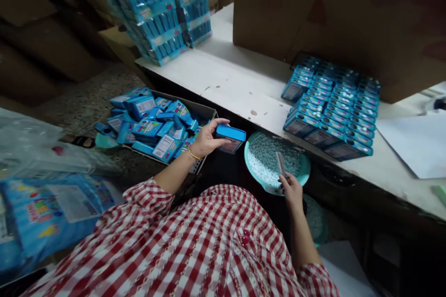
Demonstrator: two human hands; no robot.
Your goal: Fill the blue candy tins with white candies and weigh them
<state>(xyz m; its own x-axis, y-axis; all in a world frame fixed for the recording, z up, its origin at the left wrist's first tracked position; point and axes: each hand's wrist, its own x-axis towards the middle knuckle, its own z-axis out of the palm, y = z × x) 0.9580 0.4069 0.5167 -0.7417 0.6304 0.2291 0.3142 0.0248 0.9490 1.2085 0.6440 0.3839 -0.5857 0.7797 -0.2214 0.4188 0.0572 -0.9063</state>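
My left hand (206,140) grips a small blue box (231,132) by one end, thumb and fingers on either side of it. A narrow pale strip (280,163) stands up from the closed fingers of my right hand (291,190); its exact kind is unclear. Behind the strip is a turquoise basin (248,163) filled with many small pale pieces (270,155). Left of my left hand, a low open carton (205,110) holds a loose heap of blue printed boxes (148,127).
On the white table (226,72), rows of blue boxes (334,111) stand at the right before a large brown carton (331,18). Wrapped stacks of blue packs (156,18) rise at the back left. White paper (414,141) lies far right. A blue printed bag (55,213) sits at my left.
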